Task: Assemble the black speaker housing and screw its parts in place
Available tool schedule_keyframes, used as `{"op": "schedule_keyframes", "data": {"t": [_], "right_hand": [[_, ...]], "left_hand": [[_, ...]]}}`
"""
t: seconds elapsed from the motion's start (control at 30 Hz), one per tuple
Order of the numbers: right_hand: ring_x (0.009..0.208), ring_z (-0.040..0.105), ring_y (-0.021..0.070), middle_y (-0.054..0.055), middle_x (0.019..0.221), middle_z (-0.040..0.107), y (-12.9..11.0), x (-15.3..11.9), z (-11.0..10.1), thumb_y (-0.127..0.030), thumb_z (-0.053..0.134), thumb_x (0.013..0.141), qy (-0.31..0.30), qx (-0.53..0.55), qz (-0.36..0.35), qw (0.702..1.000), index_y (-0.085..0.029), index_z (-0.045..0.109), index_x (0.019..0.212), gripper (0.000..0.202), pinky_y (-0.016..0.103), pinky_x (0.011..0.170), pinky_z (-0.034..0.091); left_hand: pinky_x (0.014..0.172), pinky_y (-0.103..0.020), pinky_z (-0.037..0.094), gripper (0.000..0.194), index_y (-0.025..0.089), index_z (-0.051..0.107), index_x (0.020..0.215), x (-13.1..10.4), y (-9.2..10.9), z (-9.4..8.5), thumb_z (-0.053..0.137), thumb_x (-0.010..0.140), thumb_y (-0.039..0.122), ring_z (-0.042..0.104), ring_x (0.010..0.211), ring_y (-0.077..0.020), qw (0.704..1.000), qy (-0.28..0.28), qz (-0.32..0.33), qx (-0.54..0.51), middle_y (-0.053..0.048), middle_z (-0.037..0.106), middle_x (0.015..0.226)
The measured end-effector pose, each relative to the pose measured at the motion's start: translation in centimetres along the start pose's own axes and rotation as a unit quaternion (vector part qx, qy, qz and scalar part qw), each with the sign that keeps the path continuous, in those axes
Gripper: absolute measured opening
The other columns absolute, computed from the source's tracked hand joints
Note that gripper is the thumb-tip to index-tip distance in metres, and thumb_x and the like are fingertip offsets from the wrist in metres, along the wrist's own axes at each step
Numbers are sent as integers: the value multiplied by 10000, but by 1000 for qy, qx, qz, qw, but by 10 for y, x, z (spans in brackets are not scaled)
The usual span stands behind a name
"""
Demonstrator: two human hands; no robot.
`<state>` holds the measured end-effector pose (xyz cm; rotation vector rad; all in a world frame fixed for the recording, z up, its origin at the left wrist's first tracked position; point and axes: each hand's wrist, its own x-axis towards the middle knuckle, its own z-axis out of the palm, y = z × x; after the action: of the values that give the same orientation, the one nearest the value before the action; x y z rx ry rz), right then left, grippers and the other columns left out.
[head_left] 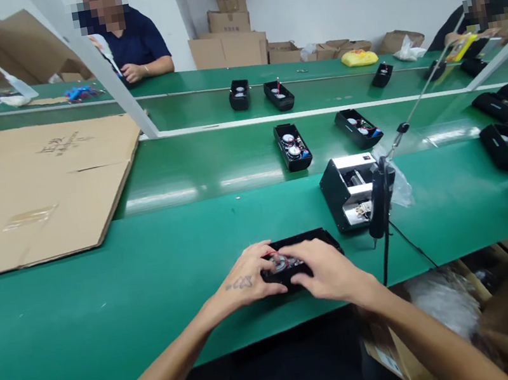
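Here, near the front edge of the green surface [105, 284], lies a black case [300, 253], open side up, with round metal parts and wires inside. Its long axis runs left to right, roughly along the surface edge. The left hand [249, 280] grips the case's left end, fingers [264, 256] curled over the top rim and into the opening. The right hand [327, 271] covers the middle and front of the case, fingers [292, 249] bent down onto the parts inside; whether they pinch anything I cannot tell.

Far left, a flattened cardboard sheet [37, 192] lies on the surface, well apart from the hands. Just beyond the case to the right stands a black box with a white face [348, 191], tilted, and beside it hangs a black tool on a cord [378, 199]. More open black cases [292, 145] ride the belt behind. A person in a dark shirt [134, 42] sits at the far side.
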<state>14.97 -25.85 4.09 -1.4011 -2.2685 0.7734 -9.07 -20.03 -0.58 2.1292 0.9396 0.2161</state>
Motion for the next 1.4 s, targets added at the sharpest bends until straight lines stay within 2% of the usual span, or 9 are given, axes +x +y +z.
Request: {"op": "schedule_keyframes", "data": {"t": [0.07, 0.13, 0.23, 0.4, 0.53, 0.67, 0.9, 1.1, 1.4], "right_hand": [[1300, 670, 270, 112, 1393, 714, 21, -22, -1, -218, 706, 985, 246, 12, 12, 969, -242, 638, 1455, 475, 453, 1128, 532], [1383, 616, 313, 171, 1450, 657, 49, -41, -7, -280, 710, 1009, 456, -64, 56, 886, -203, 592, 1508, 519, 528, 1176, 512], [1569, 414, 418, 285, 1651, 438, 95, -58, -24, -471, 786, 952, 584, -139, 164, 782, -107, 446, 1627, 838, 636, 1257, 397], [1099, 700, 358, 191, 1153, 752, 139, -64, -52, -608, 782, 836, 521, 71, 282, 803, -137, 709, 1176, 586, 576, 1061, 527], [782, 686, 240, 73, 876, 713, 136, -68, -47, -613, 721, 863, 589, 129, 230, 764, -158, 606, 1110, 531, 430, 815, 588], [561, 603, 186, -21, 648, 626, 129, -72, -45, -492, 785, 851, 572, 199, 168, 778, -174, 601, 1049, 418, 349, 621, 535], [485, 521, 129, -124, 603, 496, 107, -36, -91, -483, 732, 939, 644, 261, 54, 717, -249, 447, 1162, 431, 304, 594, 494], [484, 513, 122, -69, 582, 570, 107, -11, -95, -387, 811, 877, 561, 257, 87, 782, -199, 544, 984, 344, 301, 565, 478], [485, 532, 135, -80, 603, 573, 93, -46, -93, -416, 851, 888, 502, 264, 93, 818, -200, 576, 1120, 420, 293, 532, 468]], "left_hand": [[1315, -606, 290, 250, 228, 811, 824, -8, 1, 9, 1006, 728, 352, 449, 1549, -419, 1000, 14, 17, 19, -69, 723, 1333], [1307, -660, 288, 216, 221, 803, 822, -16, 1, 19, 989, 752, 307, 454, 1544, -437, 996, 41, 56, 53, -72, 741, 1282], [1232, -715, 389, 180, 226, 786, 848, -24, -3, 33, 947, 798, 288, 505, 1501, -456, 977, 104, 136, 129, -69, 747, 1307], [1308, -764, 239, 156, 267, 750, 871, -33, -15, 58, 883, 853, 347, 433, 1567, -447, 942, 210, 196, 173, 6, 721, 1438], [1368, -765, 55, 131, 282, 672, 770, -33, -31, 73, 804, 775, 281, 502, 1512, -441, 912, 279, 217, 209, 68, 785, 1276], [1382, -721, -41, 109, 334, 710, 796, -23, -38, 73, 756, 704, 299, 639, 1326, -454, 877, 266, 252, 309, 88, 794, 1212], [1334, -750, 129, 119, 303, 712, 822, -4, -27, 78, 699, 791, 189, 528, 1440, -413, 907, 307, 208, 198, 44, 791, 1180], [1396, -586, 30, 279, 304, 697, 809, -5, -22, 75, 955, 701, 311, 513, 1448, -358, 912, 309, 213, 166, 79, 799, 1176], [1408, -515, 18, 431, 321, 714, 820, -5, -17, 75, 1059, 563, 357, 534, 1449, -336, 916, 306, 197, 167, 113, 801, 1184]]}}
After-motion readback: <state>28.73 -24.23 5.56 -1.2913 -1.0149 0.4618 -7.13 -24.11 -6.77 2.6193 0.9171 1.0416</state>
